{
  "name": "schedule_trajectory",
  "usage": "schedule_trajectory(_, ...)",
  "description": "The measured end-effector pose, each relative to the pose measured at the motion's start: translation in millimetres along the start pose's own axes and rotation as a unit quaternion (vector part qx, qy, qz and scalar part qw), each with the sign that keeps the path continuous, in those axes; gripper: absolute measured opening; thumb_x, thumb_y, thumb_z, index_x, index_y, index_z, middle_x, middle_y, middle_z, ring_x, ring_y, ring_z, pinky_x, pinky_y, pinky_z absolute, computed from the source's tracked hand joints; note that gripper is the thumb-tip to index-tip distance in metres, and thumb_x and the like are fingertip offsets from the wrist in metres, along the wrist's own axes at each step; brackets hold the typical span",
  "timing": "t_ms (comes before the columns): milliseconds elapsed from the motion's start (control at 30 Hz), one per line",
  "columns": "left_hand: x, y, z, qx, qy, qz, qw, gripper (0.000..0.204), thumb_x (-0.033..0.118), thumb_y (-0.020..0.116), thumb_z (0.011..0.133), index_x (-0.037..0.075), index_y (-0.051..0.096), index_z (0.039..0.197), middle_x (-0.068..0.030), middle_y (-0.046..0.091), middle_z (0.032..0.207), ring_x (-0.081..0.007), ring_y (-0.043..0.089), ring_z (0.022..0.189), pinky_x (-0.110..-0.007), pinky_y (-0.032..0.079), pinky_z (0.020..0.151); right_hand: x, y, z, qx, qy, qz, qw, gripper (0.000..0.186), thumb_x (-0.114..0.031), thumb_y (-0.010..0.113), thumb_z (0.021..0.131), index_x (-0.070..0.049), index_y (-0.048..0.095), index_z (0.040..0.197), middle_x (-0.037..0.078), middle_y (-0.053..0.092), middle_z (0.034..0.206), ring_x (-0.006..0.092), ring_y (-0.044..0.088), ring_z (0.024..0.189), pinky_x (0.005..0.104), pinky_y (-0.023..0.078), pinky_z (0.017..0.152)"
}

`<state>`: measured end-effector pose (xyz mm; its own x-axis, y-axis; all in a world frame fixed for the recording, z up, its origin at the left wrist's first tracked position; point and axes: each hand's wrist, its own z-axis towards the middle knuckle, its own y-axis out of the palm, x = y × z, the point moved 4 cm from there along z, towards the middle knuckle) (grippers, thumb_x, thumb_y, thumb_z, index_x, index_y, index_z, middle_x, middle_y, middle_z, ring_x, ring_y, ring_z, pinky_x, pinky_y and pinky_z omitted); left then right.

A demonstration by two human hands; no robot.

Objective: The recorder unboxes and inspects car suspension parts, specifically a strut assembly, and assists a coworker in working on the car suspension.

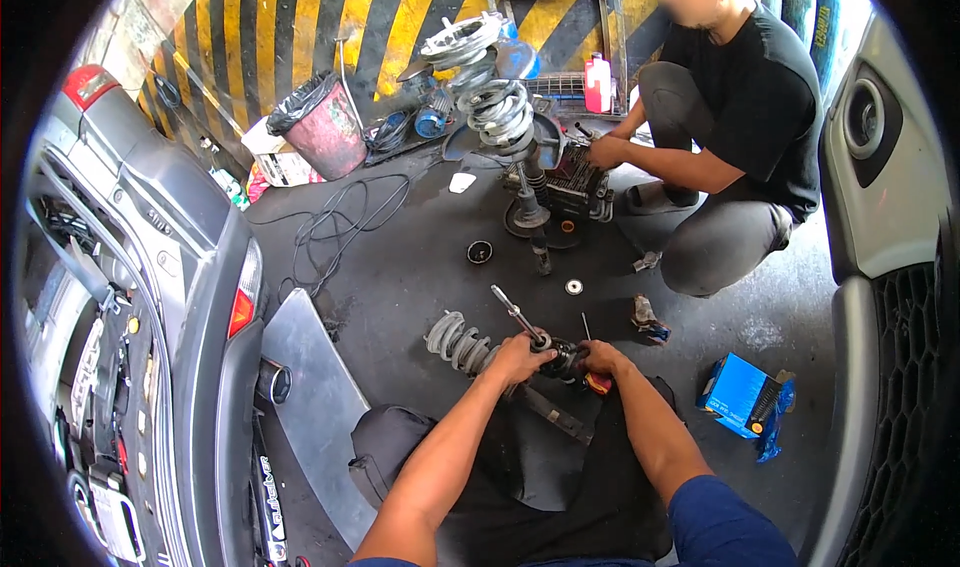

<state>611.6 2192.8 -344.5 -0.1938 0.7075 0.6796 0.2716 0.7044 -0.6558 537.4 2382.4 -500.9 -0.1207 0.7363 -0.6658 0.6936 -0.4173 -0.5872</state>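
My left hand (515,360) is closed round the upper end of a shock absorber (556,413), just below its bright piston rod (512,307). The rod tilts up and to the left. Beside the black part at the top of the shock absorber, my right hand (603,357) is closed on a screwdriver (598,383) with a red and yellow handle. Its thin shaft points upward. A grey coil spring (458,341) lies just left of my left hand. My fingertips are partly hidden behind the parts.
A person (740,117) in black crouches at the right, hands at a strut with a coil spring (498,117). Round parts (480,253) lie on the floor. A blue box (735,395) sits right, a metal panel (310,397) left. Car bodies (180,237) flank both sides.
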Motion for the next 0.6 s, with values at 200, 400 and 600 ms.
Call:
schedule_trajectory(200,1.6,-3.9,-0.9,0.018,0.008,-0.004,1.000,0.044,0.036,0.072,0.082,0.006,0.063,0.113,-0.0192,0.068,0.103,-0.0368,0.064,0.102,-0.042,0.049,0.089,-38.1,4.0,-28.7,-0.125,-0.063,0.093,0.986,0.063,-0.037,0.082,0.070,-0.003,0.060,0.119,0.013,0.068,0.110,0.0278,0.065,0.098,0.0362,0.050,0.086)
schedule_trajectory(400,18.8,-8.5,-3.7,-0.023,-0.019,0.003,1.000,0.052,0.044,0.068,0.084,0.005,0.060,0.118,-0.0206,0.066,0.111,-0.0354,0.061,0.111,-0.040,0.046,0.093,-52.6,3.0,-35.4,-0.097,-0.007,-0.027,0.995,0.067,-0.047,0.080,0.071,-0.013,0.059,0.125,0.010,0.068,0.113,0.0270,0.061,0.107,0.0372,0.044,0.091)
schedule_trajectory(600,20.0,0.3,-1.4,0.028,0.054,0.116,0.991,0.058,0.049,0.064,0.086,0.004,0.060,0.123,-0.0241,0.066,0.111,-0.0400,0.062,0.107,-0.043,0.047,0.094,-12.9,27.4,-1.6,-0.113,-0.043,0.006,0.993,0.069,-0.050,0.079,0.070,-0.019,0.058,0.129,0.010,0.066,0.118,0.0293,0.058,0.112,0.0427,0.040,0.098)
